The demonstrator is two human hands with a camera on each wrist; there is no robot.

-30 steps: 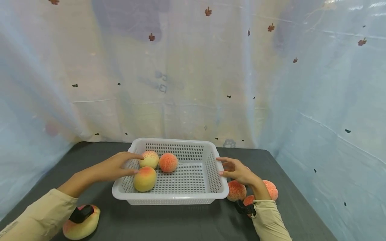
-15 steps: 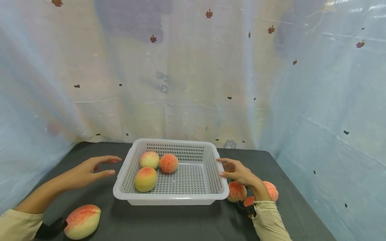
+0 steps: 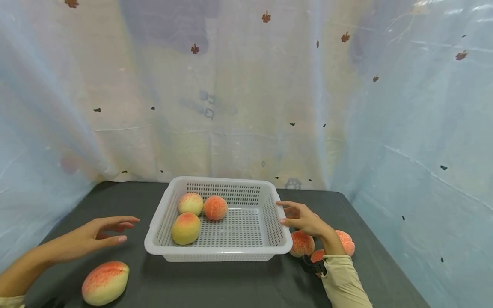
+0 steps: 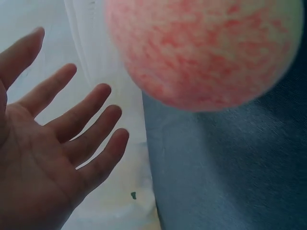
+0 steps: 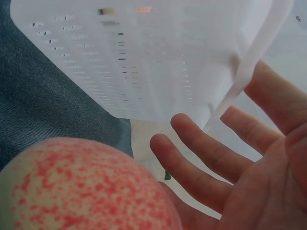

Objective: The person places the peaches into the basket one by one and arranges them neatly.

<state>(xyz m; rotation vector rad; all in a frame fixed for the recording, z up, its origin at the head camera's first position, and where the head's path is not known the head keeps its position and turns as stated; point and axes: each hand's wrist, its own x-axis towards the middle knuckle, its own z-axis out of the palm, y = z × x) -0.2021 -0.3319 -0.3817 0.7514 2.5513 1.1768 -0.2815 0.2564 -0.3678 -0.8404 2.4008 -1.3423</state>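
L hand [image 3: 90, 234]: fingers spread, holds nothing, above table [image 3: 231, 282] near mango [image 3: 105, 282].
R hand [image 3: 302, 219]: relaxed, empty, by basket [image 3: 283, 248] rim.

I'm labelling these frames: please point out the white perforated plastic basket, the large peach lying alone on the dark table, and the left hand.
white perforated plastic basket [image 3: 219, 252], head view, near rim.
large peach lying alone on the dark table [image 3: 105, 282], head view, middle of its skin.
left hand [image 3: 89, 235], head view, back of the hand.

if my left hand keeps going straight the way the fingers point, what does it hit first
Probably the white basket: the left hand is open, its fingers aimed toward the basket's left wall. Bare dark table lies between. Depth is unclear, so it might pass just above the rim.
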